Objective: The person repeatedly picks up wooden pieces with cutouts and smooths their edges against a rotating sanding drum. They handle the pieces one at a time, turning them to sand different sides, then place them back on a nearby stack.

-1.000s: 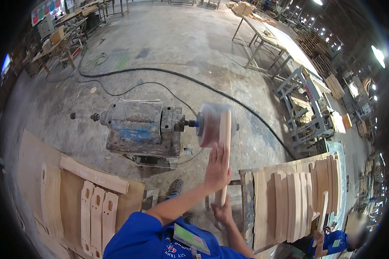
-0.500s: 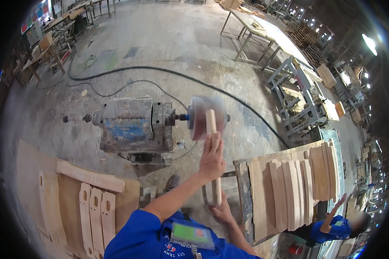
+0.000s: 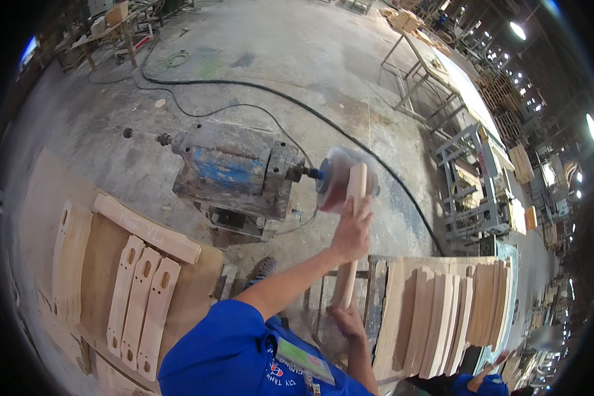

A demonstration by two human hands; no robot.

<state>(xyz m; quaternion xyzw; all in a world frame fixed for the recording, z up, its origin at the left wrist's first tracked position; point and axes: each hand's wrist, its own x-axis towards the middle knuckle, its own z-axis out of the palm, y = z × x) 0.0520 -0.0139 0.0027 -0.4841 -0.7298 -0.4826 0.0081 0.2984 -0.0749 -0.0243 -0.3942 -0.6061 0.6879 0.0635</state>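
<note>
My left hand [image 3: 354, 231] is closed around the upper part of a long pale wooden piece [image 3: 345, 282]. Lower down, near my body, my right hand [image 3: 348, 321] grips the same piece by its near end. The far end of the wood lies against a blurred, spinning sanding drum [image 3: 334, 186] with a reddish-brown surface. A shaft joins the drum to a worn grey motor [image 3: 234, 170] with patches of blue paint. Where wood and drum meet, the contact is partly hidden behind the piece.
On the left, a board [image 3: 201, 277] bears several slotted wooden parts [image 3: 140, 307]. Stacked curved wooden slats [image 3: 435, 317] lie on a table at right, a co-worker's blue sleeve [image 3: 485, 384] beside it. A thick black cable [image 3: 297, 99] crosses the floor behind the machine.
The view has swung, so machine and tables appear tilted and shifted. In my hands the wood has rolled, showing a broader face at the drum. The co-worker is lower in the picture.
</note>
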